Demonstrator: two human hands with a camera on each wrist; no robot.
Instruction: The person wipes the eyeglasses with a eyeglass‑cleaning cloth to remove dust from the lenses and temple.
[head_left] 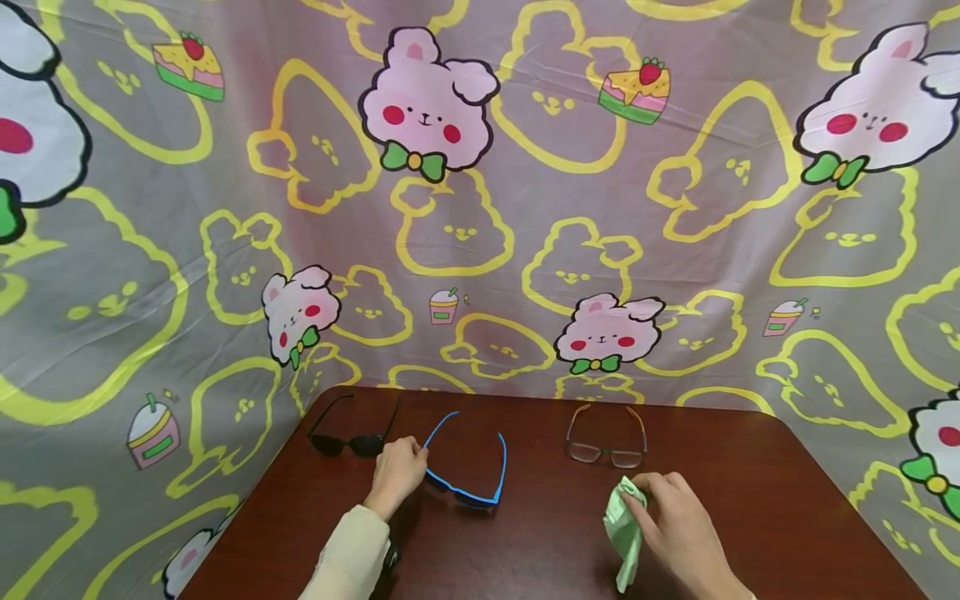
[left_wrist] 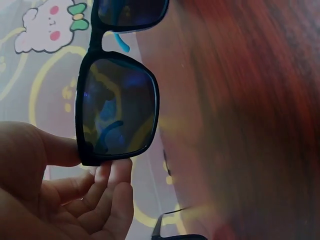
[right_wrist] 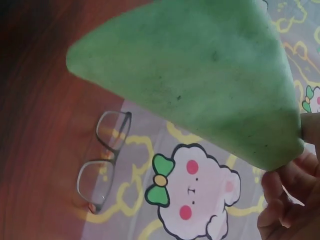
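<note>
My left hand [head_left: 400, 477] pinches a pair of sunglasses [head_left: 472, 499] by one front corner, near the hinge. In the left wrist view the sunglasses [left_wrist: 120, 107] show a black front with dark lenses and bits of blue arm behind; the thumb is at the corner and the fingers lie past it. From the head view, the blue inner side and both unfolded arms are visible, arms pointing away. On the right, my right hand [head_left: 681, 523] pinches a light green cloth [head_left: 624, 533] by its upper part. The cloth [right_wrist: 200, 75] spreads as a folded triangle in the right wrist view.
Black sunglasses [head_left: 367, 446] lie unfolded at the table's far left, just beyond my left hand. Clear eyeglasses [head_left: 626, 458] lie unfolded beyond my right hand. A patterned curtain [head_left: 517, 287] hangs close around the back and sides of the dark brown table [head_left: 555, 533].
</note>
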